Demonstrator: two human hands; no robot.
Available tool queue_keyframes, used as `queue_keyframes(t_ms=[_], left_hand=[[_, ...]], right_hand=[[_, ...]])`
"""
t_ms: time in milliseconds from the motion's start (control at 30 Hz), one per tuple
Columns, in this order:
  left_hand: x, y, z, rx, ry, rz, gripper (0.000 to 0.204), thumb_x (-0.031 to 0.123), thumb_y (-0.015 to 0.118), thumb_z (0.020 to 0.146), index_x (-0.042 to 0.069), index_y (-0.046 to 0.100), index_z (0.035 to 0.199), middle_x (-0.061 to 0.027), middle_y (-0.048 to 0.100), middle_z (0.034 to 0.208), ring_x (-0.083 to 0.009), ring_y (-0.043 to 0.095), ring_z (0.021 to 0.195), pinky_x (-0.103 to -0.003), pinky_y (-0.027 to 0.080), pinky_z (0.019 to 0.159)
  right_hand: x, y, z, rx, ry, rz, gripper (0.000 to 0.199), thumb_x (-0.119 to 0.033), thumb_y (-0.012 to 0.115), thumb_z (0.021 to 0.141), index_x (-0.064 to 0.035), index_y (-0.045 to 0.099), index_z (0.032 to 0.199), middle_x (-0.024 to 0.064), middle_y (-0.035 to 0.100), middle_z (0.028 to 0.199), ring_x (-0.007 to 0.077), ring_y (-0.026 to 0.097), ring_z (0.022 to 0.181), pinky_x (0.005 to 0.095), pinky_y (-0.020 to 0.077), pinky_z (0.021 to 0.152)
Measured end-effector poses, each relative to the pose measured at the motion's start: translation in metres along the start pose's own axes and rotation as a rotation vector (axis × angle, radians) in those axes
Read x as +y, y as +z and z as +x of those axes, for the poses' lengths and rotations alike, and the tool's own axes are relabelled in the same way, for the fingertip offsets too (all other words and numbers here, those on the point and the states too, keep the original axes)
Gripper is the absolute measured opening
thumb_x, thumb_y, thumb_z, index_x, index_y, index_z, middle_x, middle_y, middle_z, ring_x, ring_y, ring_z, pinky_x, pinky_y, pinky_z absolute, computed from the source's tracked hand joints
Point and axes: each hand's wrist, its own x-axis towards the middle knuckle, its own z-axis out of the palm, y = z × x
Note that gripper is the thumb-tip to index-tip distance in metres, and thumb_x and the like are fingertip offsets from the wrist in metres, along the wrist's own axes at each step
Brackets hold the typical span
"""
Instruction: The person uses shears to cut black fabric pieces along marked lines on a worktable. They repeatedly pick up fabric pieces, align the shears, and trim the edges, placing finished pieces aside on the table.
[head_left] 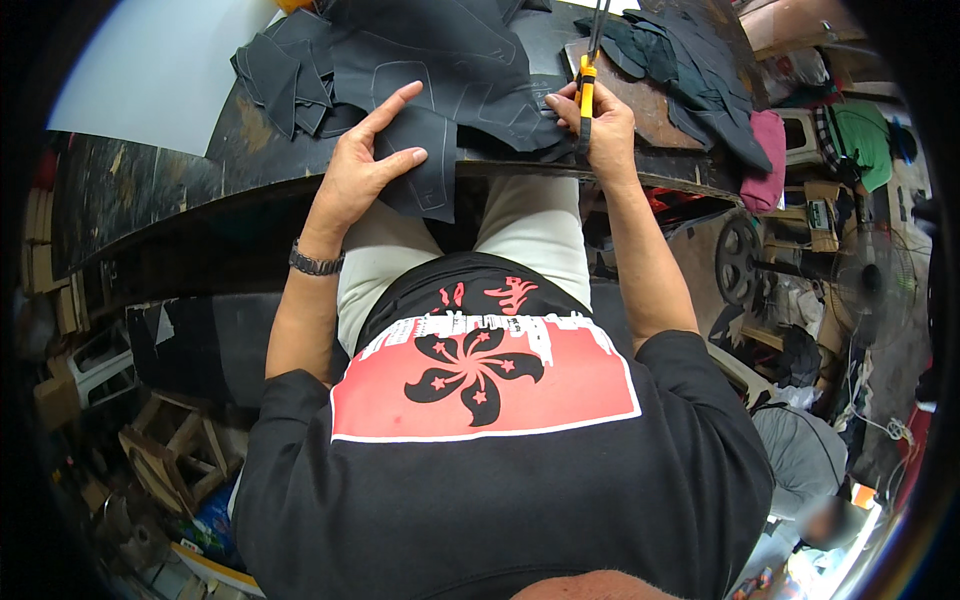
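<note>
Two hands, left hand flat on dark sheet, right hand seemingly gripping scissors

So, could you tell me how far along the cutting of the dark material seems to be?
Cut dark pieces already lie piled at the left of the worktable, with more at the far right. In hand: the left hand presses a marked sheet flat while the right hand holds yellow-handled scissors at its edge. Traced outlines on that sheet remain uncut.
</note>
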Motion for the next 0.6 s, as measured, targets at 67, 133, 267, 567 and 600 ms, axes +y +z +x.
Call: queue_keyframes(t_ms=[67, 133, 267, 567, 600], left_hand=[[0.003, -0.001, -0.001, -0.031, -0.071, -0.151, 0.066, 0.001, 0.072, 0.080, 0.003, 0.047, 0.142, -0.0088, 0.052, 0.140, -0.0142, 0.050, 0.123, -0.027, 0.035, 0.108], [0.007, 0.000, 0.000, -0.051, -0.129, -0.297, 0.065, 0.001, 0.072, 0.080, 0.002, 0.047, 0.141, -0.0090, 0.051, 0.140, -0.0151, 0.051, 0.124, -0.027, 0.035, 0.109], [0.023, 0.002, 0.006, -0.074, 0.025, -0.267, 0.058, 0.002, 0.072, 0.082, 0.003, 0.053, 0.137, -0.0081, 0.056, 0.136, -0.0148, 0.051, 0.125, -0.027, 0.034, 0.109], [0.070, 0.002, 0.030, 0.466, 0.753, 0.175, 0.057, -0.009, 0.066, 0.084, 0.002, 0.051, 0.138, -0.0139, 0.056, 0.135, -0.0197, 0.060, 0.117, -0.031, 0.050, 0.097], [0.072, 0.005, 0.026, 0.547, 0.802, 0.129, 0.060, -0.010, 0.066, 0.083, 0.002, 0.048, 0.139, -0.0142, 0.056, 0.136, -0.0200, 0.061, 0.115, -0.031, 0.053, 0.094]], right_hand=[[0.000, 0.001, -0.001, 0.019, -0.003, 0.046, 0.020, -0.015, 0.079, 0.081, -0.0019, 0.068, 0.090, -0.0003, 0.062, 0.077, 0.0054, 0.055, 0.067, 0.0186, 0.0459, 0.063], [0.002, 0.001, 0.000, 0.059, -0.023, 0.093, 0.019, -0.014, 0.080, 0.081, -0.0018, 0.067, 0.088, -0.0007, 0.062, 0.074, 0.0048, 0.055, 0.065, 0.0181, 0.0442, 0.061], [0.009, 0.001, 0.003, 0.098, -0.024, 0.217, 0.019, -0.013, 0.079, 0.081, -0.0014, 0.066, 0.089, -0.0007, 0.062, 0.074, 0.0049, 0.056, 0.064, 0.0184, 0.0449, 0.060], [0.022, -0.001, 0.005, 0.110, -0.066, 0.233, 0.022, -0.014, 0.076, 0.085, 0.0007, 0.065, 0.097, 0.0060, 0.066, 0.085, 0.0106, 0.065, 0.073, 0.0222, 0.0541, 0.068], [0.023, -0.001, 0.005, 0.115, -0.076, 0.230, 0.022, -0.014, 0.076, 0.085, 0.0008, 0.065, 0.097, 0.0060, 0.066, 0.085, 0.0106, 0.065, 0.073, 0.0222, 0.0542, 0.068]])
